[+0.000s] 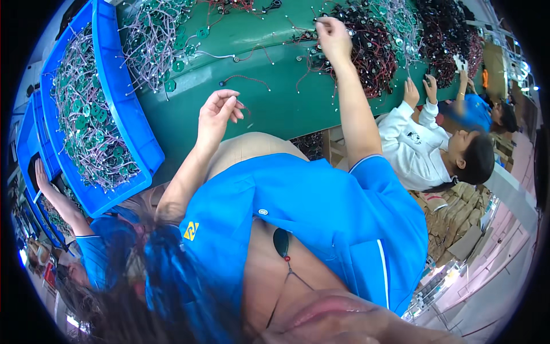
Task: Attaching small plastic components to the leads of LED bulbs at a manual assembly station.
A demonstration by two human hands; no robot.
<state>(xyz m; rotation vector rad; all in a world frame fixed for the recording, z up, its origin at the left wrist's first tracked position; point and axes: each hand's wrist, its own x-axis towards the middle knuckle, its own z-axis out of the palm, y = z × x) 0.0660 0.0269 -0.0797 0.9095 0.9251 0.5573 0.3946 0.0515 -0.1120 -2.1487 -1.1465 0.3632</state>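
My left hand (220, 113) is closed above the near side of the green table (200, 120), thumb against curled fingers. A short piece of thin red wire (248, 110) shows at its fingertips. My right hand (334, 39) is stretched to the far side, at the left edge of a heap of small black parts with red wires (372, 60). Its fingers are bent together, and what they hold, if anything, is too small to make out. Between the hands, a single red wire with a dark end piece (246, 78) lies on the table.
A blue bin (129, 123) at the left holds green discs with pale wires. More such wired discs (154, 46) are heaped beside it. A co-worker in a white top (412, 143) works at the right; another person's arm (60, 200) reaches to blue bins at the far left.
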